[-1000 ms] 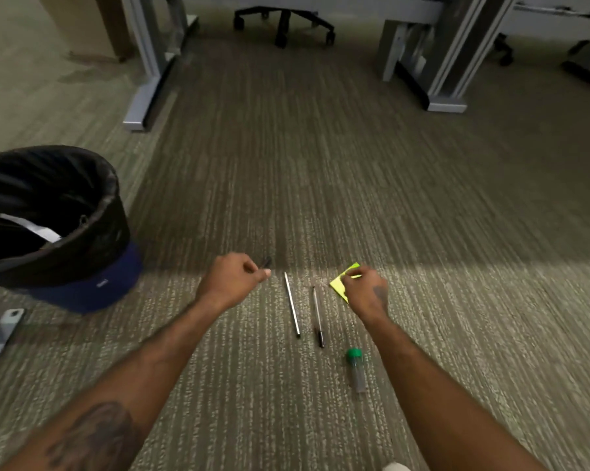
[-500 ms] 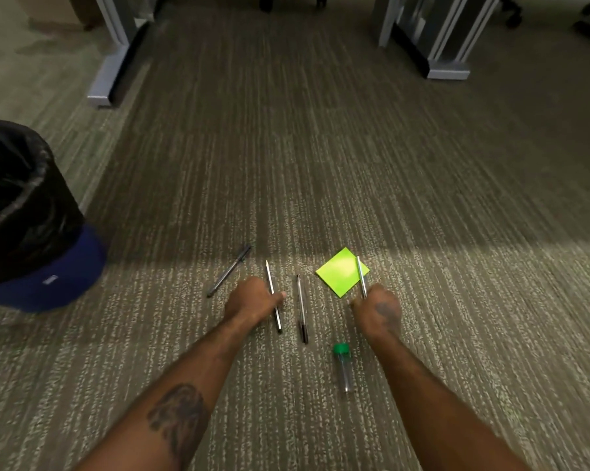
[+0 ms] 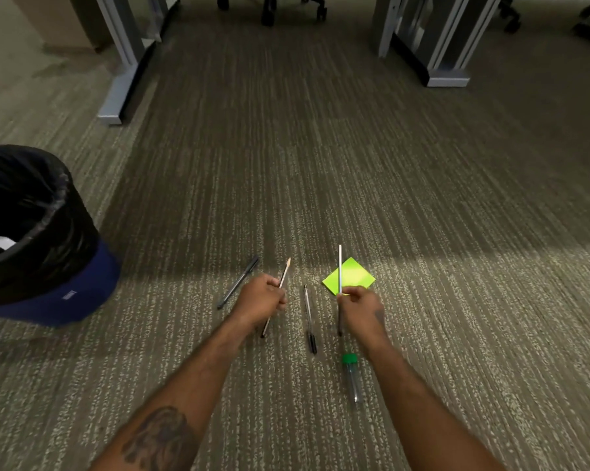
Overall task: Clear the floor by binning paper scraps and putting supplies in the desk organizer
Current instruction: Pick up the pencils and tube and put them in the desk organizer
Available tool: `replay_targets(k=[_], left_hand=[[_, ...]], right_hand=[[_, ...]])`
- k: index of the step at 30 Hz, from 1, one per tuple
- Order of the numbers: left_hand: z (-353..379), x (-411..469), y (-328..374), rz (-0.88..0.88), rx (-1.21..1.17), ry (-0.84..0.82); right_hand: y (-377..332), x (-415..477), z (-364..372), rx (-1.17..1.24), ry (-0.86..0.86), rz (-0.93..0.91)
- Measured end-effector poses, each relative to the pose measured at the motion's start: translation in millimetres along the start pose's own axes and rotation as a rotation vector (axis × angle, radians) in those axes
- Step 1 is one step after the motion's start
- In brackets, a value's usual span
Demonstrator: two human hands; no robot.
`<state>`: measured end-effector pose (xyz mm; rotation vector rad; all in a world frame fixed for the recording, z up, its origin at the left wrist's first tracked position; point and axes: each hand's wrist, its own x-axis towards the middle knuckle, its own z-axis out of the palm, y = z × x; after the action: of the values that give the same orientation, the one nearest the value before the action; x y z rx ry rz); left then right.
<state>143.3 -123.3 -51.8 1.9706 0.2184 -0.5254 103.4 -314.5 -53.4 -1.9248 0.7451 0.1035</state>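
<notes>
My left hand (image 3: 260, 298) grips a pencil (image 3: 285, 272) with its sharpened tip pointing away, lifted off the carpet. My right hand (image 3: 361, 310) holds a thin white pen (image 3: 340, 266) upright over a bright green sticky-note pad (image 3: 353, 276) that lies on the floor. Between my hands a clear pen with a black cap (image 3: 309, 317) rests on the carpet. A dark grey pen (image 3: 238, 282) lies left of my left hand. A clear tube with a green cap (image 3: 351, 375) lies by my right wrist.
A black-lined bin with a blue base (image 3: 49, 239) stands at the left, white paper inside. Grey desk legs (image 3: 123, 59) (image 3: 436, 42) rise at the back left and back right, with chair wheels (image 3: 270, 8) between them. Open carpet stretches ahead.
Both hands have closed on a writing tool and lifted it off the carpet: the left took the pencil, the right raised the white pen above the sticky-note pad. The camera has tilted.
</notes>
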Motion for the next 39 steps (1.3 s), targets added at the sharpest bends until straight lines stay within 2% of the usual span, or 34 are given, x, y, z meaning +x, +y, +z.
replay_targets(k=[6, 9, 12, 17, 21, 23, 26, 30, 33, 36, 39], left_hand=[[-7.3, -30.5, 6.2, -0.066, -0.665, -0.106], [-13.6, -36.4, 4.5, -0.075, -0.817, -0.081], [-16.0, -41.2, -0.8, -0.08, -0.824, -0.066], [-15.1, -46.7, -8.2, -0.083, -0.701, -0.077], [-13.5, -52.7, -0.1, -0.082, -0.679, -0.052], [-15.7, -53.9, 6.2, -0.072, -0.654, -0.046], [-21.5, -54.4, 14.9, -0.046, -0.633, -0.045], [-27.1, -56.2, 24.8, -0.026, -0.615, -0.023], [-32.3, -58.0, 35.2, -0.012, -0.621, -0.021], [-40.4, -59.2, 50.3, 0.01, -0.622, -0.005], [-49.7, -59.8, 72.4, 0.027, -0.643, 0.023]], right_hand=[[-21.3, -49.1, 43.4, 0.181, -0.283, -0.13], [-25.8, -61.7, 58.1, 0.165, -0.335, -0.147], [-28.5, -67.1, 64.8, 0.152, -0.289, -0.17], [-29.4, -71.6, 58.8, 0.079, -0.247, -0.203], [3.0, -63.1, 38.4, -0.32, 0.072, -0.149], [27.6, -65.8, 25.3, -0.544, 0.174, -0.101], [60.9, -78.3, 9.4, -0.68, 0.098, -0.11], [82.7, -84.2, 1.9, -0.743, -0.001, -0.118], [66.1, -74.6, 3.9, -0.627, -0.008, -0.083], [22.0, -52.8, -1.1, -0.273, 0.004, -0.022], [-30.4, -35.3, -7.4, -0.008, -0.063, -0.05]])
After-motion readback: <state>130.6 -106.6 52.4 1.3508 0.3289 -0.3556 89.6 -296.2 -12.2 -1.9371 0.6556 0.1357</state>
